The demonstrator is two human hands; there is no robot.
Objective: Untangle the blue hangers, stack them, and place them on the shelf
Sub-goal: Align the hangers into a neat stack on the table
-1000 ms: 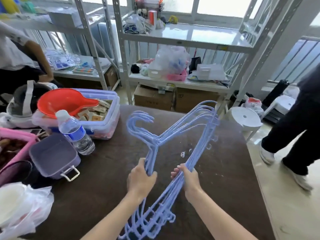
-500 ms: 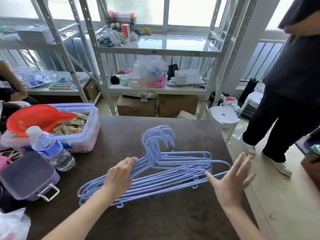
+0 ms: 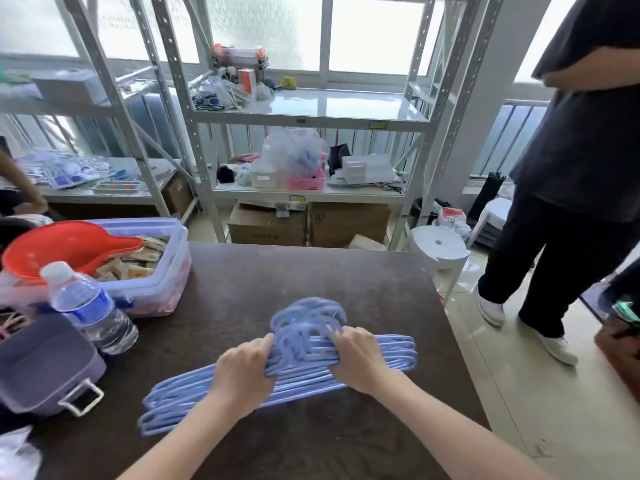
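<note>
Several blue hangers (image 3: 394,351) lie in a flat bundle on the dark brown table (image 3: 311,271), their hooks bunched together pointing away from me. My left hand (image 3: 242,375) grips the bundle just left of the hooks. On the other side of the hooks my right hand (image 3: 360,358) is closed over the hanger necks. The grey metal shelf (image 3: 329,109) stands behind the table, with a white board at middle height that is bare on its right part.
Left on the table are a water bottle (image 3: 86,306), a clear bin (image 3: 156,282) holding a red scoop (image 3: 62,244), and a purple box (image 3: 45,365). A person in dark clothes (image 3: 571,168) stands at the right beside a white stool (image 3: 440,244).
The hangers went from held upright to lying flat on the table. My right hand, open beside them half a second ago, now closes on the bundle next to the hooks.
</note>
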